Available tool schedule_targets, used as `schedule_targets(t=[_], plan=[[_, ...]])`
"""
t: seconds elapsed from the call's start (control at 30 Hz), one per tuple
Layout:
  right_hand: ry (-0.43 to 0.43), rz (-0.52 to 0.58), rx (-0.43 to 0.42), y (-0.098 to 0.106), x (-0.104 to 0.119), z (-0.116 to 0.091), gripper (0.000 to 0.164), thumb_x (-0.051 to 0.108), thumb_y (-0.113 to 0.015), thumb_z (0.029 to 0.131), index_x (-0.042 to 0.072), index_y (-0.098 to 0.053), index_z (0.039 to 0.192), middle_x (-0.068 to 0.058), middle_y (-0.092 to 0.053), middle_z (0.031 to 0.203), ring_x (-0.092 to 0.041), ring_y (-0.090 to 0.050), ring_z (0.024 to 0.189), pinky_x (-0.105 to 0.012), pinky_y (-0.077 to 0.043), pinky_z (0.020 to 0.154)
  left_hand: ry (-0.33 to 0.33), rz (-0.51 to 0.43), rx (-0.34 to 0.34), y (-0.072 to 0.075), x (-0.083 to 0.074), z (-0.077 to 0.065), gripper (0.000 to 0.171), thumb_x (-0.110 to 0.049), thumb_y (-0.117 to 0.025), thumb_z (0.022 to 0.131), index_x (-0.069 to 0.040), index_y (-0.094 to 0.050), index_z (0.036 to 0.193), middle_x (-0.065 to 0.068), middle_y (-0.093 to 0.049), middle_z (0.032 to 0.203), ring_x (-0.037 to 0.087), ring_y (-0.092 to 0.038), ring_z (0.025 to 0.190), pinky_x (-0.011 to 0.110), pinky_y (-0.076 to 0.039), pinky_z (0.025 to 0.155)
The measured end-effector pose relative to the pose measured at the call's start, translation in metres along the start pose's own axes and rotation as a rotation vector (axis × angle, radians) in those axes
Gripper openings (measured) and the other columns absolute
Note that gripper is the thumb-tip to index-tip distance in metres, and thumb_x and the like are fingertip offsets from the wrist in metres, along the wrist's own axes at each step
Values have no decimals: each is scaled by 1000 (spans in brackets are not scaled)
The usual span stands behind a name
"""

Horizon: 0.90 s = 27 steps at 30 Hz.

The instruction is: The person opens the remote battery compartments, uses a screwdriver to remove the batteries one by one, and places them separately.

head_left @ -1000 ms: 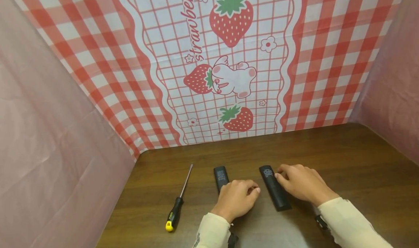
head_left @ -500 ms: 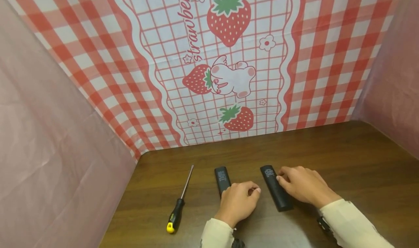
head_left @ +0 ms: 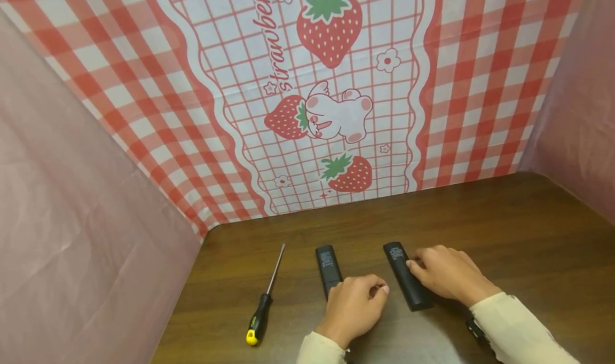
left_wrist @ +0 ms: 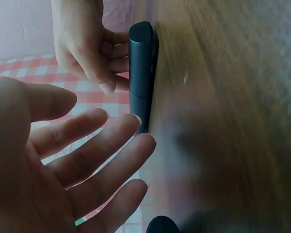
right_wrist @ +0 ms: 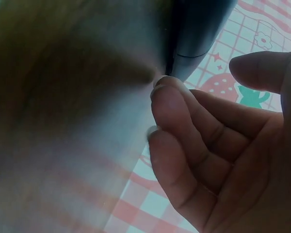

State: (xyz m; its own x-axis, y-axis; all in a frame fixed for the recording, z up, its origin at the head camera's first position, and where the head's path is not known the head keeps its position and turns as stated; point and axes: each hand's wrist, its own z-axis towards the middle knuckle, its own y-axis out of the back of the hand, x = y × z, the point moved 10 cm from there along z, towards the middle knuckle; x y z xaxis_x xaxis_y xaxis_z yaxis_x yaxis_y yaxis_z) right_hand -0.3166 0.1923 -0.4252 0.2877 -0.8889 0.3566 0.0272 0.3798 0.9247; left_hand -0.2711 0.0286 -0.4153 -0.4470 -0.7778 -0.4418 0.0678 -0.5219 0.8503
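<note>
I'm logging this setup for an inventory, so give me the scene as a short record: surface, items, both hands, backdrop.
Surface: brown wooden table
Item 1: screwdriver, black-and-yellow handle, tip toward the backdrop
Item 2: left black remote, printing up, near end hidden in the head view
Item 3: right black remote, printing up
Left hand: fingers spread, holding nothing
Right hand: beside the right black remote's right edge, contact unclear
Backdrop: red-and-white checks, strawberry prints

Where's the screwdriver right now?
In the head view, the screwdriver lies at left on the wooden table, left of a black remote and the left hand.
</note>
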Motion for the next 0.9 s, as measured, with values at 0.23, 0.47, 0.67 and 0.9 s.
schedule_targets(t=[0.23,0.47,0.67,0.9], plan=[[-8,9,19,-4,1,0,33,34,-65,95,5,-75,106,-2,-70,88,-13,-53,64,-38,-45,56,-6,4,-7,-2,-3,-3,16,-36,-63,95,-29,-78,95,-25,-63,76,-6,-52,62,22,-39,55],[-6,0,37,-8,1,0,30,35,-63,96,7,-75,100,-1,-66,80,-13,-50,61,-37,-42,53,-6,51,-12,-2,-3,-8,15,-36,-64,95,-29,-77,97,-23,-64,78,-4,-54,63,23,-40,54],[-26,20,59,-11,1,0,28,35,-64,96,16,-64,75,3,-54,65,-14,-48,55,-34,-39,50,-5,57,-13,-2,-3,-11,14,-36,-64,94,-31,-77,96,-24,-64,78,-3,-56,66,24,-41,55],[-38,18,71,-11,2,1,30,37,-63,96,17,-61,73,3,-54,65,-15,-48,56,-35,-38,50,0,43,-10,-2,-4,-13,14,-36,-64,94,-30,-77,96,-25,-64,79,-3,-57,67,24,-41,55]])
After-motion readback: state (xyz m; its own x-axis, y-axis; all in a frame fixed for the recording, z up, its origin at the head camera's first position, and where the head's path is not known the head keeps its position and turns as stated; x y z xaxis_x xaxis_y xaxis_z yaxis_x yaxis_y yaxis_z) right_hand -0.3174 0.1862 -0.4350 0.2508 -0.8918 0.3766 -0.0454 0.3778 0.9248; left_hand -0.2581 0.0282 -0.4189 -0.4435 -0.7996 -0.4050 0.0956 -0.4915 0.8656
